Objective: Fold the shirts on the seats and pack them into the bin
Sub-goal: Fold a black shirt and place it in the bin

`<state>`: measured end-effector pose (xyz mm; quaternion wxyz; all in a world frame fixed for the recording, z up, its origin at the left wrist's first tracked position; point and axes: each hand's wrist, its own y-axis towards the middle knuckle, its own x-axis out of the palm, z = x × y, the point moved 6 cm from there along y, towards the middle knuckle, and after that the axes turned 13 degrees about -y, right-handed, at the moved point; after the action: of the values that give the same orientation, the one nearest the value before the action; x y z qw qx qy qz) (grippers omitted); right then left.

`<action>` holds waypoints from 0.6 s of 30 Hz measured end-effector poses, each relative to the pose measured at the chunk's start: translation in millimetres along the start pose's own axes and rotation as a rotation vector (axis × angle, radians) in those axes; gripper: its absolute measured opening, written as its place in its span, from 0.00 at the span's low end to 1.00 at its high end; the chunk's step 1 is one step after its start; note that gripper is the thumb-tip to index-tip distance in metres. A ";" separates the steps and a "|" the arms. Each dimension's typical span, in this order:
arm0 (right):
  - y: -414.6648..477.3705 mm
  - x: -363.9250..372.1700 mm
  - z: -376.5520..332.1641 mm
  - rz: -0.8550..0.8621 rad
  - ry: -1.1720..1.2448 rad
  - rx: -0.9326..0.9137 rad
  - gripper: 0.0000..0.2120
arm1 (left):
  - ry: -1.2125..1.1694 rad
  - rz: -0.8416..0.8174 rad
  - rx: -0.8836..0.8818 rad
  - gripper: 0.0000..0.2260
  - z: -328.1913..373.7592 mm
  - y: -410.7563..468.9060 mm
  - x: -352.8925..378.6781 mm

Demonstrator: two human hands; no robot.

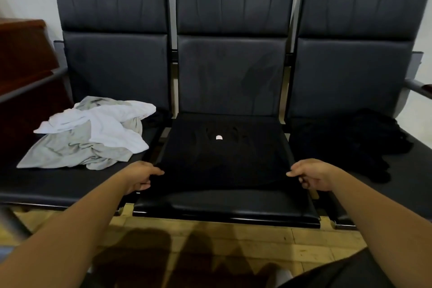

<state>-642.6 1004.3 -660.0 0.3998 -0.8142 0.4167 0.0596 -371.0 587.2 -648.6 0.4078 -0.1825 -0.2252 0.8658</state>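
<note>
a black shirt [222,159] lies spread flat over the middle seat [224,206] of a row of three dark padded seats, with its collar towards the seat's backrest and a small pale label [219,137] showing at the neck. the shirt's near hem stops short of the middle seat's front edge, so a strip of shiny cushion shows in front of it.

the left hand [140,176] grips the hem's corner at the left side of the middle seat, thumb on top and fingers curled under the cloth. the right hand [313,175] grips the opposite corner at the right side of the middle seat in the same way, fingers curled around the fabric. both bare forearms reach in from the near side.

on the seat to the left of the middle seat, a white shirt [109,121] lies crumpled on top of a grey shirt [70,149], both unfolded. on the seat to the right of the middle seat sits a dark heap of clothing [350,140]; its separate pieces cannot be told apart. below the middle seat's front edge lies a wooden floor [304,241].
</note>
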 end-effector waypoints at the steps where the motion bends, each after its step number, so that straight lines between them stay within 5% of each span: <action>1: -0.7 -1.5 0.6 -0.006 0.002 -0.004 0.10 | 0.009 0.007 0.005 0.08 -0.1 0.2 0.0; 9: -17.3 0.5 -1.8 -0.173 -0.002 -0.104 0.22 | 0.086 0.025 -0.003 0.16 -0.7 -6.5 -5.4; 13: -24.0 -3.5 -21.9 -0.155 0.339 -0.292 0.17 | 0.075 -0.022 0.007 0.11 1.7 -8.1 -2.7; 18: -24.9 -1.2 -9.4 -0.211 0.161 -0.224 0.15 | 0.133 -0.027 0.001 0.07 0.8 -1.4 -11.6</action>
<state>-627.5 1006.8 -638.2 0.2760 -0.8950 0.3504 -0.0018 -363.6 578.7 -645.7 0.4333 -0.2364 -0.1998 0.8464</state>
